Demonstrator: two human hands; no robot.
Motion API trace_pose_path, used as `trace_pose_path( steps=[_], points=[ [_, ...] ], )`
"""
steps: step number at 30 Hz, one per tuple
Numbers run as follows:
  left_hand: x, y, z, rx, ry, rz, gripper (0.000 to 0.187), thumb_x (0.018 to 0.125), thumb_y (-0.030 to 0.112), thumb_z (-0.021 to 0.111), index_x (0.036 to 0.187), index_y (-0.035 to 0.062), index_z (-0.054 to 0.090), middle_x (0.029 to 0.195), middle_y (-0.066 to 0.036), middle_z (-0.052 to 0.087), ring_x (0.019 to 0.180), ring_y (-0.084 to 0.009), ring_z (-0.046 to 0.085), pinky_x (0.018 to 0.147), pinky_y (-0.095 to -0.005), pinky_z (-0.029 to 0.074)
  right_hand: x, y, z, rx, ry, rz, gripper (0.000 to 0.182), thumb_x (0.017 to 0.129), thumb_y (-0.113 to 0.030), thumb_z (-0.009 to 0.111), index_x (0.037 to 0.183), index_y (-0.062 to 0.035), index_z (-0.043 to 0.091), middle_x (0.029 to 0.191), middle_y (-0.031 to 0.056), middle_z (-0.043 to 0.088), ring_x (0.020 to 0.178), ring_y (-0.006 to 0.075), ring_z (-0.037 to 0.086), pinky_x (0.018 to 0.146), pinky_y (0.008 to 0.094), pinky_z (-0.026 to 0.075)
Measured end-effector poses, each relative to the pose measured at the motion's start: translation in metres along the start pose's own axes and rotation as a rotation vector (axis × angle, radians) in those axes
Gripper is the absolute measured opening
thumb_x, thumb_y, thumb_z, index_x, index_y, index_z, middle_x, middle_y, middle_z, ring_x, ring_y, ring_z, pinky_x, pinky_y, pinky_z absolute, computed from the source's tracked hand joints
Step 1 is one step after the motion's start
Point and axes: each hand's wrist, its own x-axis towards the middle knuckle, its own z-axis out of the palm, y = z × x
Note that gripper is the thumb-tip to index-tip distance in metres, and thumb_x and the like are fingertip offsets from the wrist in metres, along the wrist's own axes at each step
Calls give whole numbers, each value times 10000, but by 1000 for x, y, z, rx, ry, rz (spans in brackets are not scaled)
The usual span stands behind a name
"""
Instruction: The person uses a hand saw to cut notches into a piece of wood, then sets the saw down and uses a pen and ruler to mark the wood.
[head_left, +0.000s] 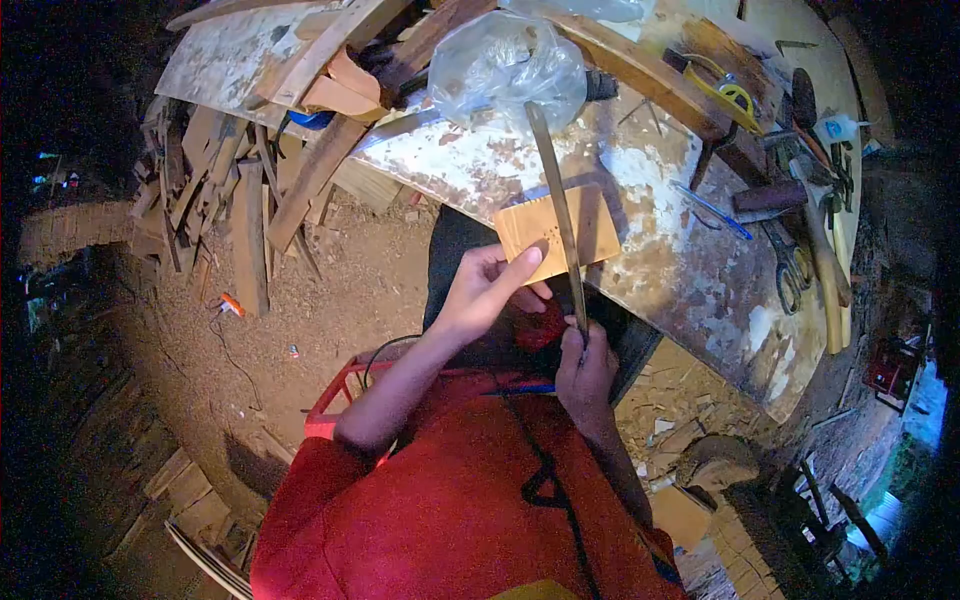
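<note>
My left hand is closed on a thin, light wooden block, its thumb lying on the face near a cluster of small dark marks. A row of small notches runs along the block's upper left edge. In my right hand is one end of a long, flat metal file, fingers wrapped round it. The file slants up across the block, overlapping its face in this view, and its far tip reaches a clear plastic bag on the worktable.
Scissors, a blue pen and a dark-handled hammer lie at the table's right. Wooden beams cross its back. Scrap wood is heaped at the left, and an orange-and-white object with a cord lies on the ground.
</note>
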Motion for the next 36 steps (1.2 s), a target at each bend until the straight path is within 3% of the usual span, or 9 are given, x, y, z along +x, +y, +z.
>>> trace_pose_path(
  steps=[5, 8, 11, 20, 31, 36],
  points=[
    [2, 10, 1, 84, -1, -59, 517, 1017, 419, 455, 891, -35, 669, 726, -129, 683, 664, -190, 667, 678, -317, 542, 4, 1, 8, 2, 73, -105, 203, 994, -124, 475, 1096, 33, 555, 957, 217, 654, 846, 372, 661, 733, 424, 508],
    [6, 4, -2, 43, 0, 30, 441, 1000, 369, 549, 848, -24, 679, 708, -72, 668, 584, -128, 637, 559, -266, 526, 2, 6, 9, -66, 43, -86, 207, 995, -127, 471, 1095, 34, 554, 959, 217, 653, 850, 368, 662, 737, 419, 506],
    [9, 0, -3, 84, -9, 95, 441, 1003, 357, 547, 812, -16, 683, 691, -50, 657, 565, -104, 609, 552, -266, 510, 4, 4, 11, -22, 58, -86, 208, 995, -127, 467, 1096, 32, 554, 960, 219, 652, 849, 368, 662, 742, 419, 504],
    [10, -1, -1, 78, 13, 87, 393, 1012, 289, 540, 801, -15, 674, 666, -34, 633, 549, -87, 583, 536, -265, 499, 5, 5, 12, -75, 17, -36, 189, 988, -112, 475, 1103, 15, 555, 969, 198, 657, 816, 343, 662, 725, 404, 508],
    [12, -5, -1, 51, 3, 140, 365, 1013, 259, 540, 819, -21, 671, 679, -32, 635, 536, -82, 575, 516, -259, 491, -1, 15, 19, -223, 106, -157, 184, 986, -95, 478, 1119, 8, 553, 940, 183, 657, 765, 329, 657, 686, 402, 502],
    [11, -4, -2, 72, 4, 122, 375, 1009, 272, 548, 810, -20, 676, 678, -32, 640, 532, -79, 573, 509, -257, 489, 3, 6, 14, -93, 79, -96, 184, 984, -99, 488, 1117, 7, 558, 948, 193, 663, 795, 341, 666, 699, 406, 509]
  ],
)
